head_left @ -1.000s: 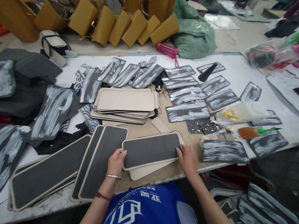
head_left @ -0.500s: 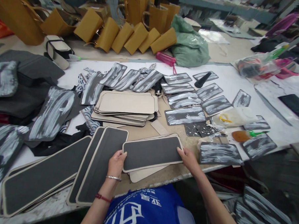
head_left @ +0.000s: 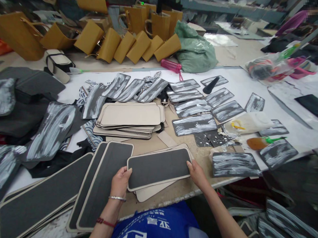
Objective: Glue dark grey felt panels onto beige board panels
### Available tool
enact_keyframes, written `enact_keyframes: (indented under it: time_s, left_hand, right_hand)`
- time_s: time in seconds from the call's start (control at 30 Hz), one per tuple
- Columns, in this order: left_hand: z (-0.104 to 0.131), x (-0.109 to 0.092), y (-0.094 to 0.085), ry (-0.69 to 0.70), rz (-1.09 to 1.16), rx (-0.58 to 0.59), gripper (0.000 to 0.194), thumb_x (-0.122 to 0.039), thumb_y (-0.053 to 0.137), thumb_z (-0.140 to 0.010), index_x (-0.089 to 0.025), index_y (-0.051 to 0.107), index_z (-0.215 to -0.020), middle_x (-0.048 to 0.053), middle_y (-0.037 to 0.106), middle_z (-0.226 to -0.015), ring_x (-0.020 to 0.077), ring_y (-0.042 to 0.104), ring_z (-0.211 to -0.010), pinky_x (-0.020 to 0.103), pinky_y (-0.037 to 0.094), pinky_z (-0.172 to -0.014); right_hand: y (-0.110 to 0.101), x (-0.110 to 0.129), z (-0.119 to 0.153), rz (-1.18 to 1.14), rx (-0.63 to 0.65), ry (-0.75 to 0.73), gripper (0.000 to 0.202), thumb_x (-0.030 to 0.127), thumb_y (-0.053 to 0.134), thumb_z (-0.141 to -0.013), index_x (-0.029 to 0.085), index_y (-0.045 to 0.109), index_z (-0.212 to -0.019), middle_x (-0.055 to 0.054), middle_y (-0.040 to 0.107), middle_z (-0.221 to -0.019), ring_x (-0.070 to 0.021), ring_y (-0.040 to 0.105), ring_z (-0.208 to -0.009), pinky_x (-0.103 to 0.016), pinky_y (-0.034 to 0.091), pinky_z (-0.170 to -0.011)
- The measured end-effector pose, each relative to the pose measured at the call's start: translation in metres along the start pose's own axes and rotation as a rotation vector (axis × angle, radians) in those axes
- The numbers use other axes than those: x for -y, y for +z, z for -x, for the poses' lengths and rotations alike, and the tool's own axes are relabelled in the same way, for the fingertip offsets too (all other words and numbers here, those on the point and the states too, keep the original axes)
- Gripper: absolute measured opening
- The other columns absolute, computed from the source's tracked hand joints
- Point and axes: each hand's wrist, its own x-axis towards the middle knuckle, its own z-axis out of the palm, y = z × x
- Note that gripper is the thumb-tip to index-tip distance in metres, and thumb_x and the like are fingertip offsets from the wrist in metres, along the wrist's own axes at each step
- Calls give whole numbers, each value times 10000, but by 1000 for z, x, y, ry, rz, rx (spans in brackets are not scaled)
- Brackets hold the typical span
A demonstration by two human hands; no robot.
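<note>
A dark grey rectangular panel [head_left: 159, 168] with rounded corners and a beige border is held level between both hands. My left hand [head_left: 120, 180] pinches its left end, thumb on top. At the opposite end, my right hand [head_left: 198, 174] grips the edge the same way. Beneath the panel lie beige pieces [head_left: 154, 191], partly covered. Two longer grey panels [head_left: 106, 184] with beige edges rest just left of my left hand. Beyond the held panel sits a stack of beige panels [head_left: 131, 114]. Right of my right hand is a dark piece smeared with white [head_left: 234, 164].
More bordered panels [head_left: 44, 201] lie at the front left. Several white-smeared pieces [head_left: 194, 124] spread across the table. An orange-bristled brush [head_left: 255, 143] with a green handle lies at the right. Mustard bags [head_left: 138, 46] and a green plastic bag [head_left: 195, 49] stand at the back.
The view has shifted slightly, so the table contents sit a little lower and further left. The held panel is tilted slightly more relative to the beige pieces beneath; both hands keep hold of it.
</note>
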Motion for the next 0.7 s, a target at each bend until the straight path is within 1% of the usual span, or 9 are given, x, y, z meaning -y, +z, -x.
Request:
enact_keyframes:
  time_s: [0.23, 0.37, 0.43, 0.53, 0.6, 0.7]
  left_hand:
    - [-1, 1, 0, -6, -37, -14, 394, -372, 735, -420, -151, 606, -719, -16, 639, -551, 166, 599, -558, 277, 471, -586]
    - [-1, 0, 0, -12, -33, -12, 384, -362, 735, -427, -156, 605, -724, -21, 636, -549, 172, 606, -566, 286, 478, -603]
    - [0, -1, 1, -10, -24, -10, 384, -360, 739, -425, -156, 605, -721, -20, 638, -551, 173, 609, -570, 286, 480, -605]
    - [2, -2, 2, 0, -18, -22, 391, -365, 742, -418, -153, 606, -718, -15, 642, -552, 171, 607, -566, 281, 478, -597]
    - [2, -2, 3, 6, -20, -35, 400, -372, 744, -416, -152, 608, -721, -11, 644, -554, 171, 606, -564, 284, 476, -596]
    - [3, -2, 3, 2, -37, -42, 417, -388, 741, -424, -151, 609, -741, -8, 644, -561, 174, 607, -578, 291, 474, -605]
  right_hand:
    - [3, -1, 0, -8, -1, -16, 169, 334, 377, -770, 238, 377, -631, -39, 518, -597, -198, 540, -652, -304, 421, -626]
    - [-4, 3, 2, -35, 3, 0, 195, 368, 373, -783, 232, 411, -648, -37, 530, -601, -203, 564, -675, -295, 428, -607]
    - [-10, 7, 5, -64, 44, 54, 252, 431, 381, -788, 229, 416, -642, -11, 492, -525, -195, 554, -583, -281, 413, -531]
    - [-16, 11, 8, -139, 161, 184, 294, 487, 426, -760, 220, 419, -637, 46, 393, -411, -151, 463, -384, -251, 339, -395]
    - [-15, 12, 10, -181, 207, 244, 266, 462, 426, -755, 210, 424, -669, 61, 386, -417, -125, 416, -327, -235, 299, -344]
    - [-8, 13, 12, -211, 197, 270, 225, 418, 371, -775, 201, 412, -734, 49, 430, -495, -111, 419, -343, -222, 299, -325]
